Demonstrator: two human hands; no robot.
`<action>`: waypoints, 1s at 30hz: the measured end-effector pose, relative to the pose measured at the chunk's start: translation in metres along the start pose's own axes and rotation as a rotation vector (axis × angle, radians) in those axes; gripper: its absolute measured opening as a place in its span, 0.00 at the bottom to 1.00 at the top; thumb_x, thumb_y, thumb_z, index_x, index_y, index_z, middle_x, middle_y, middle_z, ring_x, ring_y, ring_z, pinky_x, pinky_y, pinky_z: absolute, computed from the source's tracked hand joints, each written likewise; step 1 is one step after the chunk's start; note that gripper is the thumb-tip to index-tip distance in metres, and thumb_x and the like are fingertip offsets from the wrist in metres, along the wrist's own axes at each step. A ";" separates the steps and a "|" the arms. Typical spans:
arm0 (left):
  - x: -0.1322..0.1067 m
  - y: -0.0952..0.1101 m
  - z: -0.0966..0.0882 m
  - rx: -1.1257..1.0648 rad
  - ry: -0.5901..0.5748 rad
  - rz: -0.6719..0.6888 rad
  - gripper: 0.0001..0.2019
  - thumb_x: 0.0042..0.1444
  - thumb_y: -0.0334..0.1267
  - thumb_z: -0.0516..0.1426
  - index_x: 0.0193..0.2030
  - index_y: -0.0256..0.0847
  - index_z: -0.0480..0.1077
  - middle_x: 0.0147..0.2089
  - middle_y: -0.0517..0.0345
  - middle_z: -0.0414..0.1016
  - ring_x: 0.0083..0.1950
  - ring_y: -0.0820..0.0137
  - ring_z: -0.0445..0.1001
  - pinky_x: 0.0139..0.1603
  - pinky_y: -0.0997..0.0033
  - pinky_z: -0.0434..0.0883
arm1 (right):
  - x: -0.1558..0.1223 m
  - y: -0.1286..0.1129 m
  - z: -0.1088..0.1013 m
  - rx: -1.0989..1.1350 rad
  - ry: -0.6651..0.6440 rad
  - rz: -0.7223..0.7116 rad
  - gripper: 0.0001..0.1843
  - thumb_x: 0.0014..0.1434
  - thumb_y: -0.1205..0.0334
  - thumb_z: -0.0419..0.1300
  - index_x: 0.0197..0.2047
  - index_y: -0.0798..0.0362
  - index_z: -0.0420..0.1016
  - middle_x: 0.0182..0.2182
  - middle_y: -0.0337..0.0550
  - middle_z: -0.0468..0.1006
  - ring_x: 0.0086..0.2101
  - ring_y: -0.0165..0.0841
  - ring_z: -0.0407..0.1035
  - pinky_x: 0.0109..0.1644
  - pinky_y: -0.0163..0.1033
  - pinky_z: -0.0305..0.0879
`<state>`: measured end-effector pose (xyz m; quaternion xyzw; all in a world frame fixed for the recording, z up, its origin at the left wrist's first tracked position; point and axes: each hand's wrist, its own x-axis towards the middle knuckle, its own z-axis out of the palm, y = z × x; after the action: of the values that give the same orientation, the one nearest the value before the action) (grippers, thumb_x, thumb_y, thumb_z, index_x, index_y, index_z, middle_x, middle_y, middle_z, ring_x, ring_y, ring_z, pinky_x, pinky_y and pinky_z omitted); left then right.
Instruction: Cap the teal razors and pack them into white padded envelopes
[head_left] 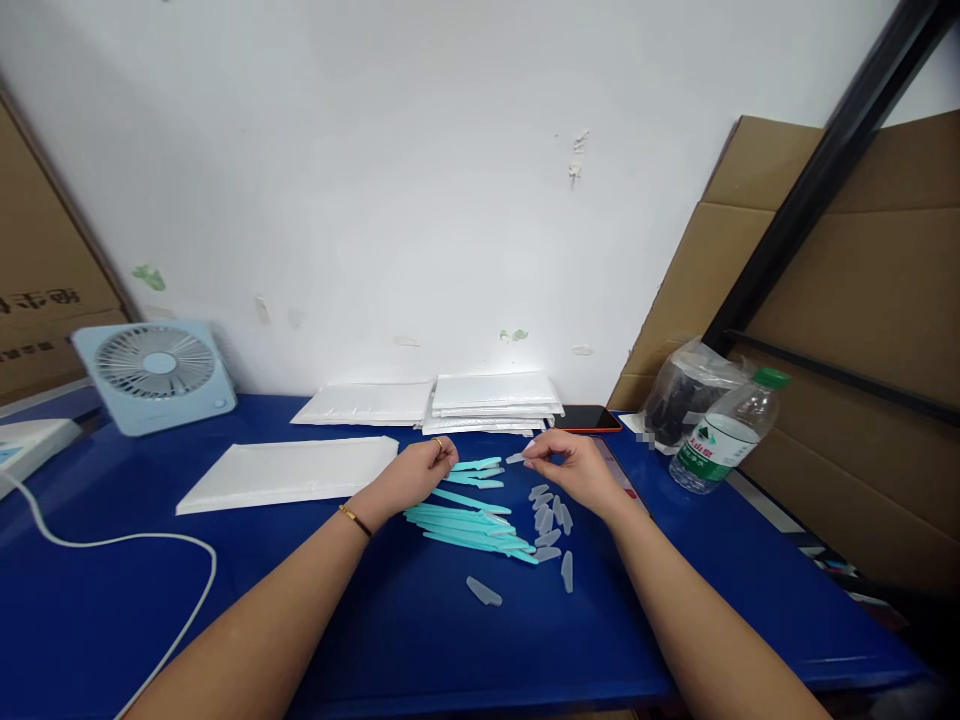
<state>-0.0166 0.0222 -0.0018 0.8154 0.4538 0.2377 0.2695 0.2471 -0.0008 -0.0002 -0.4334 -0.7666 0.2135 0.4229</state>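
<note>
My left hand point(412, 477) is closed around the handle end of a turquoise eyebrow razor point(478, 464), whose blade end points right. More razors lie just below that one; I cannot tell whether the hand touches them too. Between the thumb and fingertips of my right hand point(576, 470) is a translucent blade cap point(514, 458), a short gap from the razor tip. A fanned pile of turquoise razors point(457, 522) rests on the blue table in front of my hands. To its right are several loose caps point(545, 520), and a single cap point(484, 591) lies nearer to me.
White padded envelopes point(491, 392) are stacked by the wall, with another envelope point(289, 473) at left. A phone point(585, 418) lies behind my right hand. A water bottle point(716, 440) stands right; a blue fan point(157, 375) and white cable point(150, 538) are left.
</note>
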 end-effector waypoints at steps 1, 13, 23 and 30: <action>0.000 0.000 0.000 0.000 -0.001 0.000 0.12 0.56 0.43 0.45 0.32 0.41 0.63 0.28 0.62 0.65 0.29 0.73 0.62 0.29 0.74 0.60 | 0.000 0.000 0.000 0.004 0.010 -0.018 0.08 0.53 0.57 0.59 0.33 0.53 0.75 0.32 0.45 0.75 0.34 0.34 0.69 0.36 0.38 0.66; 0.000 0.005 0.006 -0.061 -0.046 0.072 0.13 0.57 0.45 0.44 0.34 0.40 0.63 0.28 0.62 0.64 0.29 0.74 0.60 0.30 0.75 0.60 | 0.001 -0.002 0.018 0.102 -0.059 -0.032 0.08 0.51 0.58 0.62 0.32 0.52 0.77 0.32 0.45 0.76 0.33 0.33 0.70 0.36 0.38 0.67; 0.005 -0.005 0.004 0.240 0.053 0.142 0.09 0.54 0.42 0.52 0.38 0.43 0.70 0.41 0.56 0.70 0.43 0.67 0.67 0.43 0.69 0.62 | 0.001 0.018 -0.019 -0.310 -0.310 0.070 0.06 0.51 0.62 0.59 0.32 0.51 0.77 0.32 0.42 0.74 0.32 0.32 0.68 0.37 0.36 0.63; 0.000 0.002 0.005 0.348 -0.125 0.200 0.06 0.49 0.42 0.58 0.33 0.46 0.73 0.38 0.59 0.71 0.44 0.65 0.66 0.45 0.69 0.59 | -0.002 0.027 -0.014 -0.296 -0.391 0.159 0.07 0.49 0.59 0.61 0.30 0.53 0.74 0.31 0.41 0.73 0.29 0.30 0.66 0.31 0.33 0.60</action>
<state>-0.0125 0.0203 -0.0038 0.9039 0.3870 0.1301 0.1272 0.2721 0.0113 -0.0122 -0.4999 -0.8203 0.2111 0.1807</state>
